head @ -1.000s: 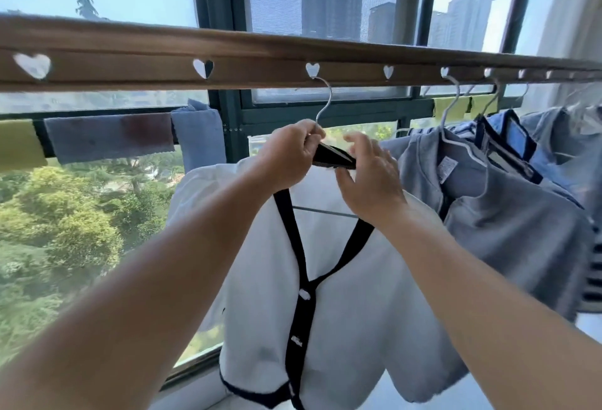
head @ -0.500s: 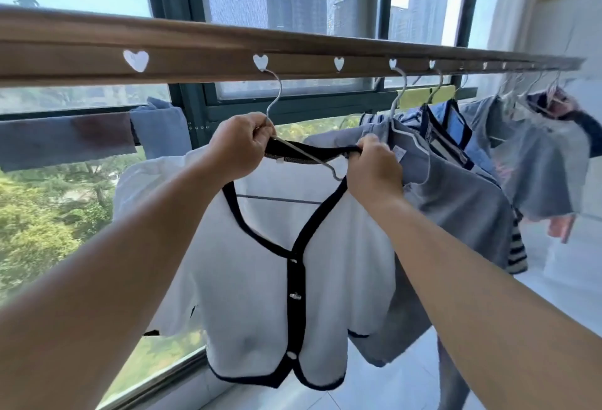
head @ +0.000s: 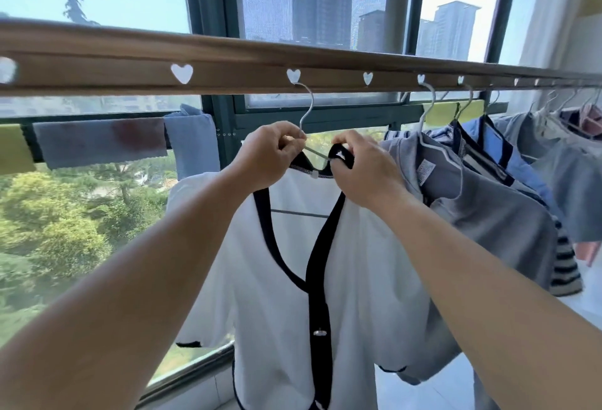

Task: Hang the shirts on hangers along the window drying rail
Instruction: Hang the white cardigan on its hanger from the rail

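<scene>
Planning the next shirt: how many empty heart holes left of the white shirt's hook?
2 heart holes: one beside the hook, one at the left edge; more may lie beyond.

No lettering can be read anywhere; the small white label (head: 426, 172) inside the grey shirt's (head: 488, 224) collar is too blurred.

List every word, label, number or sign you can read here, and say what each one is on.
No text can be read.
Care tag inside the collar of the grey shirt: printed, but too small and blurred to read.
Small white tag at the neckline of the white shirt: no print can be made out.
Drying rail: heart-shaped holes only, no lettering.
</scene>
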Demonstrator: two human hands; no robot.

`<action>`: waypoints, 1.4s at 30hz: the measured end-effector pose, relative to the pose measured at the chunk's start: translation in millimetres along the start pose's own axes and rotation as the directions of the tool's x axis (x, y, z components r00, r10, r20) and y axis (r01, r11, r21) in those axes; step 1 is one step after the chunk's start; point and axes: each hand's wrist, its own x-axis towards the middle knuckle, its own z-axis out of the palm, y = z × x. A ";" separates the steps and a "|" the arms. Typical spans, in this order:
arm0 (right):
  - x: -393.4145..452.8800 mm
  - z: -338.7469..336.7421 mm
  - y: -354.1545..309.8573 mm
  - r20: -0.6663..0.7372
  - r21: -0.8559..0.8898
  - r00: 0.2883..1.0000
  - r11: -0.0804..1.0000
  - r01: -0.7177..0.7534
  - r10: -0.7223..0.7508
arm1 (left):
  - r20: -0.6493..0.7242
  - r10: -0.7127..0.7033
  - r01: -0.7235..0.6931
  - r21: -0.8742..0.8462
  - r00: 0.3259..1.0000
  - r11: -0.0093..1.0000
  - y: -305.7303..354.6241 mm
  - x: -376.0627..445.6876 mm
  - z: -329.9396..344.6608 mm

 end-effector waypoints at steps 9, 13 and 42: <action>-2.8 -1.9 36.3 -0.054 0.102 0.994 0.991 -0.087 0.093 | -0.044 -0.016 0.021 0.108 0.999 0.994 -14.4 3.6 -7.3; 4.7 0.8 25.7 -0.042 0.129 0.999 0.992 -0.005 0.011 | 0.024 -0.061 0.062 -0.042 0.998 0.997 -6.8 1.3 -4.0; 7.0 3.1 21.5 -0.024 -0.159 0.987 0.975 0.156 -0.162 | 0.002 -0.039 0.037 0.246 0.999 0.969 -72.9 -38.0 -54.2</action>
